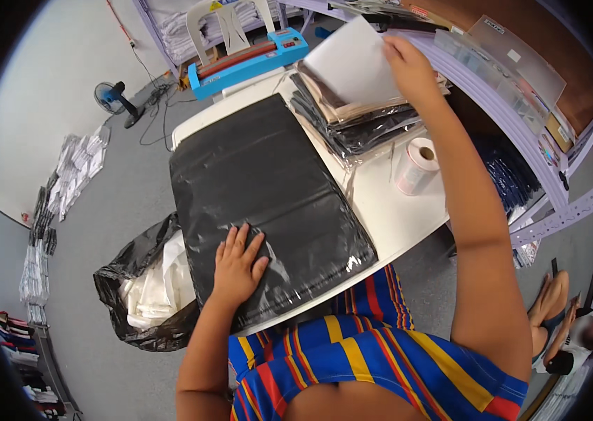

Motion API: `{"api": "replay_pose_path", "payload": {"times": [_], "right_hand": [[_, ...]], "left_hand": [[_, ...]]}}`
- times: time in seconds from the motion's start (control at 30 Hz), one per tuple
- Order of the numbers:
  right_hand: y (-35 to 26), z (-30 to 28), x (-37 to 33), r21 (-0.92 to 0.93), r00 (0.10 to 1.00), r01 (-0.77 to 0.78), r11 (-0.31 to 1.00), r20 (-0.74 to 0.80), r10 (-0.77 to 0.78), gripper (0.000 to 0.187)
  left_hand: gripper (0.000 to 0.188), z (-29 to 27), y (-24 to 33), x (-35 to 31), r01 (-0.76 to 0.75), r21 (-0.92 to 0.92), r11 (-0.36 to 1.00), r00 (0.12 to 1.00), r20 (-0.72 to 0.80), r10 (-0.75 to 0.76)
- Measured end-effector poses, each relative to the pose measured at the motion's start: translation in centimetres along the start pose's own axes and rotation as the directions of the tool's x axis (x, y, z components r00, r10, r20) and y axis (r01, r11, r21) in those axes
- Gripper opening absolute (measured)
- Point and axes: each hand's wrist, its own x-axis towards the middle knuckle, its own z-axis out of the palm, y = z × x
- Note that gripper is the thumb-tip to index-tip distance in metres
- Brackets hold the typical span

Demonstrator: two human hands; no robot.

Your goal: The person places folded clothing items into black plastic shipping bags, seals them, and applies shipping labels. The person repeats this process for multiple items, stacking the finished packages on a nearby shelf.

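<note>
My left hand lies flat with its fingers spread on a large black plastic mailing bag, which covers the left part of the white table. At the back right, my right hand pinches the edge of a white sheet. The sheet is raised and tilted over a pile of clear and black plastic packages. Whether it is one sheet or a thin stack, I cannot tell. Beside my right forearm, a roll of labels stands upright on the table.
A blue sealing machine sits behind the table. Left of the table, an open black trash bag holds white plastic. A fan with loose cables stands on the floor. Purple shelving lines the right; another person sits at far right.
</note>
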Motion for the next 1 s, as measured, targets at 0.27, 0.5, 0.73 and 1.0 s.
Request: {"api": "replay_pose_path", "payload": {"times": [0.27,0.5,0.73,1.0], "right_hand": [[-2.3,-3.8,-17.8,-0.342,0.651,-0.294,0.893,0.612,0.449,0.021],[-5.6,-1.3,-15.4,-0.452,0.882,0.122,0.884,0.457,0.112,0.029],[2.4,-0.8,-1.1,-0.691,0.752,0.329,0.644,0.604,0.265,0.051],[7.0,-1.9,0.0,-0.373,0.62,0.199,0.906,0.764,0.179,0.045]], "left_hand": [[0.041,0.5,-1.5,3.1,-0.029,-0.008,1.0,0.999,-0.027,0.028],[0.039,0.4,-1.7,0.5,0.097,-0.033,0.995,0.992,-0.074,-0.099],[0.035,-2.2,-1.6,-5.4,0.225,-0.157,0.962,0.966,-0.094,-0.241],[0.032,-1.0,-2.3,-9.8,0.339,-0.344,0.876,0.91,-0.117,-0.398]]}}
